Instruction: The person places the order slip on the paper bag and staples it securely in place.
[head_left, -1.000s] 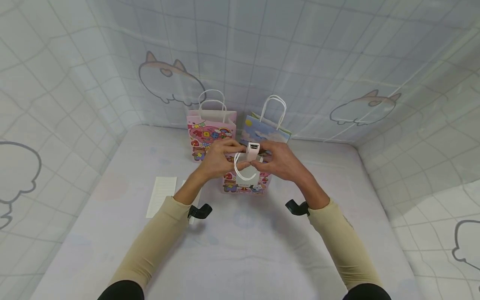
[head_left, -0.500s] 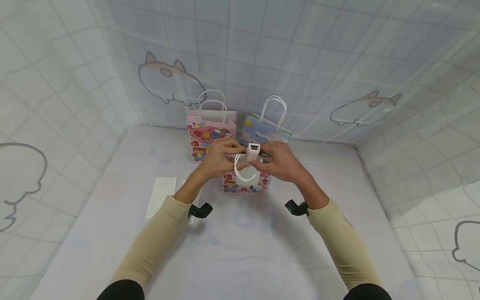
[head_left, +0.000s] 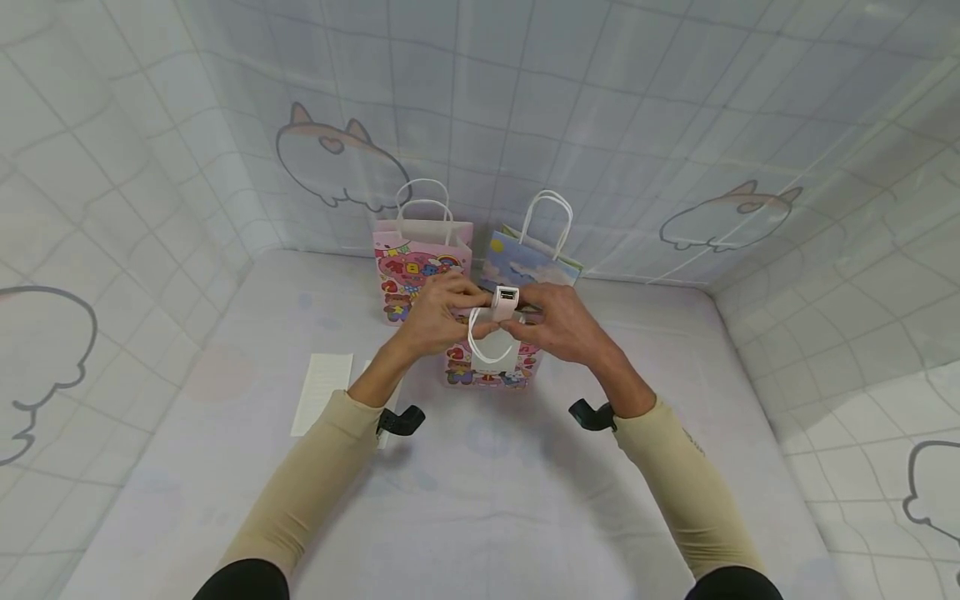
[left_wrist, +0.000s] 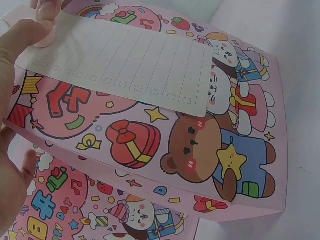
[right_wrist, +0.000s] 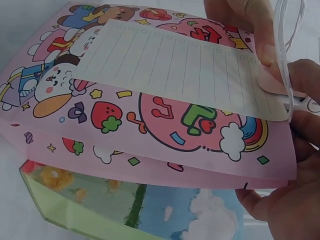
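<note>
A pink cartoon-print paper gift bag is upright in the middle, its white cord handles hanging over the front. A cream lined checklist slip lies against its front face. At the bag's top edge is a small pale pink mini stapler, with a dark slot in its white end. My left hand pinches it from the left, thumb pressing the pink part. My right hand pinches it from the right, fingers around the bag's rim. How the stapler's mouth sits on slip and bag is hidden by the fingers.
Behind stand another pink gift bag at left and a blue sky-print gift bag at right. A lined paper pad lies to the left, with another slip partly under my left forearm. A patterned sheet wall rises behind.
</note>
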